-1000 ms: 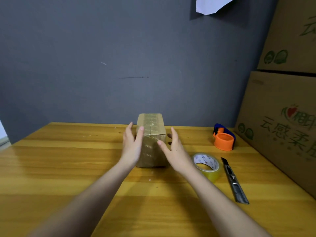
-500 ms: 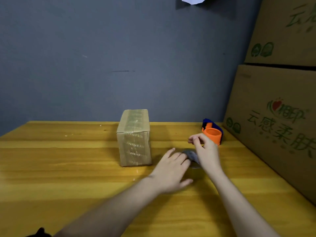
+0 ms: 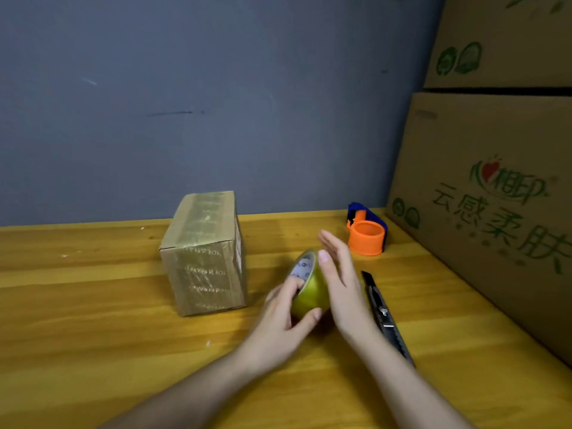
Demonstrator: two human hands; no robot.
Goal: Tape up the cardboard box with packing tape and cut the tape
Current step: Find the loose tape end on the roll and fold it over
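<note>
A wooden table [image 3: 93, 305] with a warm yellow grain runs back to a grey-blue wall [image 3: 216, 103] that bears a few faint scuff marks, and along the table's right edge two large printed cartons [image 3: 495, 181] are stacked, the lower one marked with green characters and a red heart. Near the back right corner, just beside the lower carton, sits an orange and blue tape dispenser [image 3: 366, 232]. The small cardboard box [image 3: 205, 253] stands upright toward the back of the table, about midway across, with glossy tape already over its top and down its near face. To its right, held tilted on edge just above the wood, is the roll of packing tape [image 3: 309, 287] — the left hand [image 3: 278, 323] grips it, fingers hooked into the core and the thumb curled under the yellow outer band. The right hand [image 3: 339, 280] lies flat against the roll's right side, fingers straight and together, thumb tip resting on the roll's upper rim. A utility knife [image 3: 383, 314] lies on the table just right of that hand, pointing away toward the dispenser — apart from the roll and well apart from the box.
</note>
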